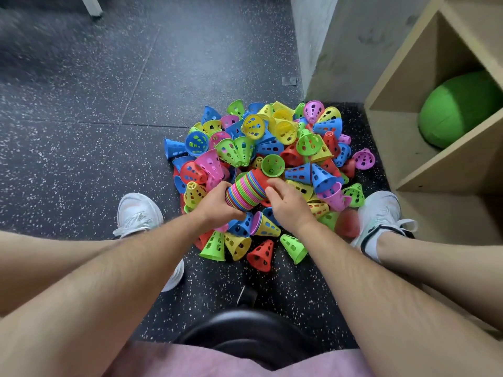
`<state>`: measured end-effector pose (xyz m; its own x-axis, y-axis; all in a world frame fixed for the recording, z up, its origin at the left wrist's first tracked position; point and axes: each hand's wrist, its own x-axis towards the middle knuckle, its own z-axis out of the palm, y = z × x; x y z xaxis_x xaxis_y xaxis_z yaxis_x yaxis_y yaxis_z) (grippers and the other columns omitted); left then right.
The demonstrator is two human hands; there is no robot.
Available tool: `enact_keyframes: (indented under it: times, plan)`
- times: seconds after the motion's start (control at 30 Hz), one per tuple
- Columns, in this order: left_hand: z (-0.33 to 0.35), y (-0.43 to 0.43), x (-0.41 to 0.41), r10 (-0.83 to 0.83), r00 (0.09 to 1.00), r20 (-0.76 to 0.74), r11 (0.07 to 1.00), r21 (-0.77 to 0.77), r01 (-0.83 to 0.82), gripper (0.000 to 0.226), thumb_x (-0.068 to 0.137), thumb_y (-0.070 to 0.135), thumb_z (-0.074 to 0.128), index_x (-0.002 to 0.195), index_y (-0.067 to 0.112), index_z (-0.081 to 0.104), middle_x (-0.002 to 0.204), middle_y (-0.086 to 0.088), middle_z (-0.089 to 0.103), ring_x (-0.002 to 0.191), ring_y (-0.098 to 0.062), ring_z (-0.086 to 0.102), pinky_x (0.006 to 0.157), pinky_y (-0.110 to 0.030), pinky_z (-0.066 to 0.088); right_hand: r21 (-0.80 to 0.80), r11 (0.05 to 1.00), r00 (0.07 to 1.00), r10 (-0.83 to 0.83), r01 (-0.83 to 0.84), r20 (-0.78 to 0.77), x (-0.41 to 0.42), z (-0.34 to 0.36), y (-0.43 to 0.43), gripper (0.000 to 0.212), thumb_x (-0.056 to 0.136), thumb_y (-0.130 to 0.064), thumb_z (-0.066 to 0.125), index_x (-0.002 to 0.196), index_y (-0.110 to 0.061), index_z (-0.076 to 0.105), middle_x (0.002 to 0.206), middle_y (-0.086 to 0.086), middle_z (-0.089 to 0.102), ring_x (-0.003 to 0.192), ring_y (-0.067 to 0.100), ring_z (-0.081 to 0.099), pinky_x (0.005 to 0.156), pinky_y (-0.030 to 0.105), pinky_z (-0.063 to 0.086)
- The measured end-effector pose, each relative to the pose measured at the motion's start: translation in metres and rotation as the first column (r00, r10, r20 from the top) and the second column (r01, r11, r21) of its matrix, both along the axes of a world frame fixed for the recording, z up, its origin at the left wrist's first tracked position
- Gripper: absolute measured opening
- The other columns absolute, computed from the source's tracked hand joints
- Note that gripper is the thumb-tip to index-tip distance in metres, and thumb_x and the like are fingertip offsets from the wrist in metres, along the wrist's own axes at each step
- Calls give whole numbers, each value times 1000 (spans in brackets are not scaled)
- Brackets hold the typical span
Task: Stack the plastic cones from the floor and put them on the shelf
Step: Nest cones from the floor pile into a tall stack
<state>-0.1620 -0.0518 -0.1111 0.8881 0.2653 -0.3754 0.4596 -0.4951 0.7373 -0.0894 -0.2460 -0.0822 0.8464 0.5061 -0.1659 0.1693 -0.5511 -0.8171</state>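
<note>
A: So, where is your stack at this moment?

B: Your stack of cones point(246, 193) lies tilted on its side in both your hands, held over the near part of the loose pile of cones point(275, 142). Your left hand point(217, 204) is wrapped round its near end, with the fingers curled about the coloured rims.

A: And your other hand?

B: Your right hand point(288, 205) is at the far end. Its thumb and fingertips are closed on the outermost cone there, which is red. A green cone point(273, 165) sits with its open mouth facing you, just beyond those fingertips and close to the stack.

A: Where does the pile lie?

B: It lies at the right edge of the floor point(95, 110), in the corner where the grey wall point(321, 50) meets the wooden shelf point(394, 126). The cones are blue, yellow, green, pink and red, tipped every way. A blurred red one lies just beside your right shoe point(381, 213); your left shoe point(138, 210) stands a little apart from the pile on the other side.

A: Anything on the shelf?

B: A green ball point(460, 110) rests in the upper of the compartments in view. You're seated on a black stool point(245, 330), knees spread, with the pile between your feet.
</note>
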Motion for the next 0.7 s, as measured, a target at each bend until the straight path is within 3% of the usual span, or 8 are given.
enact_keyframes:
  times: [0.13,0.2,0.3,0.37,0.4,0.47,0.6,0.7]
  plan:
    - [0,3,-3,-9,1000,-23,1000,4,9,73,69,14,92,125,21,45,104,-1,57,88,-9,60,64,-19,47,105,990,986,-82,97,-144,-8,-8,-1,22,94,-33,45,114,-32,52,116,-10,61,111,14,58,99,41,47]
    - [1,5,-4,3,1000,-20,1000,8,-3,73,69,17,93,124,22,45,104,0,57,89,-10,60,65,-21,48,37,994,993,-98,101,-61,-10,-14,-7,18,89,-28,44,105,-27,52,113,-4,62,106,17,58,93,41,47]
    - [1,5,-3,17,1000,-15,1000,9,-17,74,68,17,93,124,21,45,103,0,56,90,-13,61,67,-24,50,-174,977,992,122,-124,-18,-17,-25,-21,15,83,-16,48,85,-24,60,99,-3,63,96,19,57,85,40,49]
    - [1,4,-3,17,1000,-11,1000,3,-17,74,68,17,93,124,21,45,103,-1,57,92,-15,63,69,-26,52,-296,894,940,299,-337,-167,-24,-36,-28,28,79,-14,48,81,-32,69,120,-4,62,120,18,51,103,46,44]
    - [1,4,-4,15,1000,-12,1000,4,-15,74,68,17,93,124,22,45,104,-1,57,92,-16,63,69,-26,52,-350,833,900,361,-429,-244,-28,-40,-30,33,78,-15,48,81,-39,71,137,-5,54,135,18,38,113,49,35]
    - [1,4,-4,10,1000,-18,1000,7,-10,75,68,19,92,126,23,44,105,-1,58,93,-16,64,69,-29,55,-427,719,834,436,-548,-337,-35,-44,-31,37,78,-20,50,79,-50,71,155,-8,37,147,17,18,121,51,22]
    - [3,1,-5,2,1000,-20,1000,5,-2,76,68,19,93,127,22,45,106,-2,59,94,-17,65,79,-39,62,-546,514,745,530,-662,-405,-43,-48,-29,37,84,-30,51,107,-48,74,162,-11,26,149,19,12,122,49,21]
    - [3,0,-5,-4,1000,-18,1000,1,4,75,68,18,92,127,20,46,105,-3,59,93,-18,65,74,-36,62,-583,477,741,550,-658,-385,-41,-57,-33,43,84,-35,50,122,-42,69,158,-12,33,144,19,22,118,46,31]
